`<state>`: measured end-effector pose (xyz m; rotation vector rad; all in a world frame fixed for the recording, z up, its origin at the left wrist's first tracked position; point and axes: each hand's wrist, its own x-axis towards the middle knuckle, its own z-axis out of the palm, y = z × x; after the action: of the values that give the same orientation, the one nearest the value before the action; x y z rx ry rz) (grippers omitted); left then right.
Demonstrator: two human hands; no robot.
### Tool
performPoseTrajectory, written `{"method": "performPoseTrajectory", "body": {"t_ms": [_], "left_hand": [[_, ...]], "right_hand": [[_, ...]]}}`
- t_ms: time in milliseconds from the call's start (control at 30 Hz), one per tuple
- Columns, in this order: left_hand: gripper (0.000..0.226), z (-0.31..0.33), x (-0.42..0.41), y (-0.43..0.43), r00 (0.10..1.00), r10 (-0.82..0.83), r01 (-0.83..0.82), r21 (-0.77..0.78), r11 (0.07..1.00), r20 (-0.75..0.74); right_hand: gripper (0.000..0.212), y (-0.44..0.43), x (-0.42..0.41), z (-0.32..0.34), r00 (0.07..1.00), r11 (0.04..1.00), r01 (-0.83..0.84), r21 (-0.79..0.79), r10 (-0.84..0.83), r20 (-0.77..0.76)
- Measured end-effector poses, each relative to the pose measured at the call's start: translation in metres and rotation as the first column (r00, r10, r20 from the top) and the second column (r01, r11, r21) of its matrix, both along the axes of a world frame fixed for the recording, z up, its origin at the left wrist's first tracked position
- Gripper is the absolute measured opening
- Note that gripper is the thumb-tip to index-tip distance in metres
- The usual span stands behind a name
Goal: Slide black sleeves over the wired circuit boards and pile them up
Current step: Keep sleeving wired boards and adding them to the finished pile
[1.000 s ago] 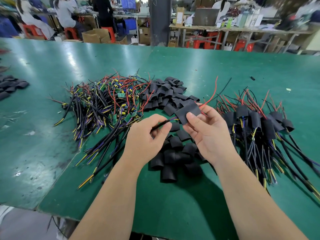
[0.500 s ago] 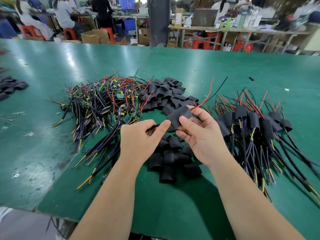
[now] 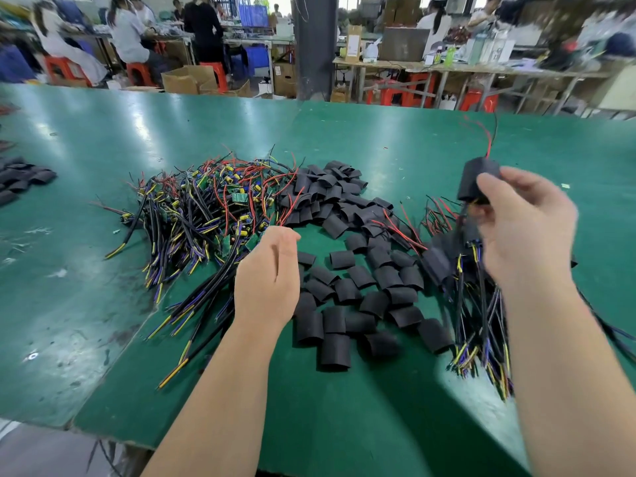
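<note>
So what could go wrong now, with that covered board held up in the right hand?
The right hand holds the sleeved board above the finished pile. If it is dropped carelessly, its sleeve might slip, or its wires might snag in that tangle. The left hand hangs open beside the tangled bare boards. Pulling one out could drag several along and perhaps scatter the loose sleeves.
</note>
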<state>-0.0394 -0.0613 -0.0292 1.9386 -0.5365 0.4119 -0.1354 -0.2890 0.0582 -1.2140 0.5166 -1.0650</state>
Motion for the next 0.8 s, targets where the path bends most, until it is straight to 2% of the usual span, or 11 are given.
{"method": "performPoseTrajectory", "body": {"t_ms": [33, 67, 100, 133, 167, 233, 300, 400, 533, 667, 800], "left_hand": [[0.039, -0.001, 0.001, -0.001, 1.0, 0.011, -0.011, 0.008, 1.0, -0.006], [0.037, -0.001, 0.001, -0.001, 1.0, 0.019, -0.019, 0.015, 1.0, -0.014], [0.035, -0.002, 0.002, -0.001, 1.0, 0.022, -0.022, 0.019, 1.0, -0.022], [0.034, -0.002, 0.002, -0.001, 0.999, 0.022, -0.021, 0.022, 1.0, -0.027], [0.034, -0.002, 0.002, -0.002, 0.999, 0.019, -0.019, 0.027, 0.999, -0.027], [0.035, -0.003, 0.001, -0.002, 0.999, 0.017, -0.016, 0.037, 0.999, -0.029], [0.038, -0.004, 0.001, -0.002, 0.999, 0.019, -0.017, 0.038, 0.999, -0.048], [0.04, -0.004, 0.001, -0.002, 0.997, 0.017, -0.014, 0.041, 0.999, -0.071], [0.038, -0.004, -0.001, -0.002, 0.997, 0.02, -0.015, 0.07, 0.997, -0.07], [0.032, -0.003, 0.001, -0.002, 0.998, 0.032, -0.024, 0.131, 0.991, -0.063], [0.033, -0.002, 0.004, -0.003, 0.997, 0.036, -0.019, 0.216, 0.976, -0.074]], "right_hand": [[0.015, -0.01, -0.003, 0.002, 0.976, 0.971, 0.082, -0.226, -0.124, -0.178], [0.017, -0.02, -0.005, 0.0, 0.9, 0.889, 0.09, -0.449, -0.266, -0.346], [0.019, -0.025, -0.007, -0.003, 0.792, 0.789, 0.033, -0.614, -0.395, -0.465], [0.021, -0.027, -0.006, -0.009, 0.691, 0.715, -0.057, -0.697, -0.476, -0.544], [0.021, -0.027, -0.004, -0.015, 0.602, 0.692, -0.151, -0.706, -0.502, -0.621], [0.023, -0.014, 0.002, -0.029, 0.45, 0.723, -0.293, -0.626, -0.474, -0.757], [0.047, -0.002, 0.004, -0.045, 0.322, 0.707, -0.411, -0.575, -0.477, -0.818], [0.051, -0.001, 0.003, -0.061, 0.286, 0.647, -0.464, -0.606, -0.538, -0.793], [0.039, -0.012, 0.0, -0.064, 0.311, 0.668, -0.417, -0.616, -0.532, -0.788], [0.038, -0.015, -0.001, -0.061, 0.297, 0.654, -0.42, -0.629, -0.556, -0.776], [0.048, -0.007, 0.001, -0.06, 0.178, 0.633, -0.446, -0.633, -0.631, -0.755]]}}
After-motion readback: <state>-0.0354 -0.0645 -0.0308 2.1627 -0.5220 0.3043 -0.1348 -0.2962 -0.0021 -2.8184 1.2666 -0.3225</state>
